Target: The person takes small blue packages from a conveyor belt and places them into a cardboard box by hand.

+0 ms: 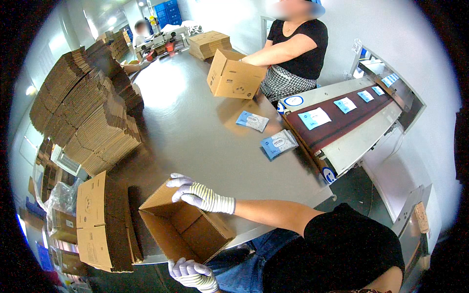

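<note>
You are squaring up an open carton (183,227) at the table's (195,132) near edge. Your gloved right hand (198,193) grips its far flap; your left hand (192,273) clasps the near corner. Folding the flaps probably follows, needing firm pressure.

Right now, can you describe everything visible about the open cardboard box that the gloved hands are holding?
The open cardboard box is plain brown corrugated board and looks empty inside. It lies tilted, its opening facing up and right, at the near edge of the grey table, partly overhanging it. The flaps stand open. The right hand, in a striped knit glove, grips the far flap; the left hand holds its near lower corner. A stack of flat cartons lies beside it.
</note>
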`<state>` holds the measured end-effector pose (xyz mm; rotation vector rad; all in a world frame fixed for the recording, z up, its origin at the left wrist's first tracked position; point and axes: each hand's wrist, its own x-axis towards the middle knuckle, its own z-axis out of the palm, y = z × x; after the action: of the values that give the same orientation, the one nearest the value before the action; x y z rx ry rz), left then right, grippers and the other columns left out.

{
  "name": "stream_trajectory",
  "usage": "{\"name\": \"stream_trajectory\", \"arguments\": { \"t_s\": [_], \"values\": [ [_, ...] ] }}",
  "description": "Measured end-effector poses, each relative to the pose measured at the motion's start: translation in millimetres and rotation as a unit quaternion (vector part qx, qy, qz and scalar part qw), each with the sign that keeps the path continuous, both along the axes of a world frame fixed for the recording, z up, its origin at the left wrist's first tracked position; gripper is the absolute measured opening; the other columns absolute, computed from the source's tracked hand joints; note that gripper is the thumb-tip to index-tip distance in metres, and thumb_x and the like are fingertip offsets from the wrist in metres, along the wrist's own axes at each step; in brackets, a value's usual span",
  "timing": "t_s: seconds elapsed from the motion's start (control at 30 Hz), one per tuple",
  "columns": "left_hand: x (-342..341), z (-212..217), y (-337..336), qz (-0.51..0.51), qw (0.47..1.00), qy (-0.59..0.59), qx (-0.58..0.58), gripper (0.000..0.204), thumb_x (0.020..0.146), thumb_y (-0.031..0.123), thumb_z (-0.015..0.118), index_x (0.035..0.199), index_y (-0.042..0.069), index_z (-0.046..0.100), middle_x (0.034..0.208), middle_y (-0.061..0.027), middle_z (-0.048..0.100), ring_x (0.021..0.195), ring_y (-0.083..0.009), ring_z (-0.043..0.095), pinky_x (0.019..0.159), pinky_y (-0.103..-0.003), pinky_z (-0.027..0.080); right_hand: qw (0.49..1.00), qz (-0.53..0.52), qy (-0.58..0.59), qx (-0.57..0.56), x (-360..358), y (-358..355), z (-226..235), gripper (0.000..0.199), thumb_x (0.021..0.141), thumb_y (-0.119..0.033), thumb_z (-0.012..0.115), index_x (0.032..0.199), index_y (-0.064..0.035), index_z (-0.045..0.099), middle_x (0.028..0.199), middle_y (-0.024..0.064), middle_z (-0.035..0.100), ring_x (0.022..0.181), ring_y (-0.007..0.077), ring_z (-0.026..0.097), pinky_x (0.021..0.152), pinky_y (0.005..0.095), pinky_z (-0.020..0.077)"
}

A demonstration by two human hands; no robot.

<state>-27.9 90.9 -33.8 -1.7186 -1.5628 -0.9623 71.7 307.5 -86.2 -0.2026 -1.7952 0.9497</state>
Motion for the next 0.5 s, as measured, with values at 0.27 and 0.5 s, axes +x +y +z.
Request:
{"name": "stream_trajectory", "arguments": {
  "t_s": [0.27, 0.5],
  "values": [
    [-0.4, 0.2, 0.3, -0.001, 1.000, 0.001, -0.006, 0.012, 0.080, 0.010, 0.046, 0.069, 0.013, 0.044, 0.065, -0.0050, 0.048, 0.065, -0.0209, 0.053, 0.078, -0.041, 0.048, 1.000, -0.007, -0.002, 0.019, 0.2, 1.1, -2.8, 0.019, 0.094, -0.018, 0.049, 0.101, -0.0086, 0.063, 0.138, 0.0093, 0.044, 0.137, 0.0327, 0.027, 0.113, 0.0434, 0.0208],
    [0.3, -1.0, -0.3, 0.003, 1.000, -0.005, -0.006, 0.010, 0.077, 0.009, 0.048, 0.069, 0.013, 0.044, 0.064, -0.0052, 0.048, 0.065, -0.0211, 0.053, 0.079, -0.042, 0.048, 1.000, 0.004, 0.008, -0.005, 0.6, 0.1, -1.1, 0.020, 0.093, -0.019, 0.048, 0.097, -0.0085, 0.065, 0.137, 0.0128, 0.045, 0.135, 0.0346, 0.028, 0.113, 0.0450, 0.0194]
  ]
}}
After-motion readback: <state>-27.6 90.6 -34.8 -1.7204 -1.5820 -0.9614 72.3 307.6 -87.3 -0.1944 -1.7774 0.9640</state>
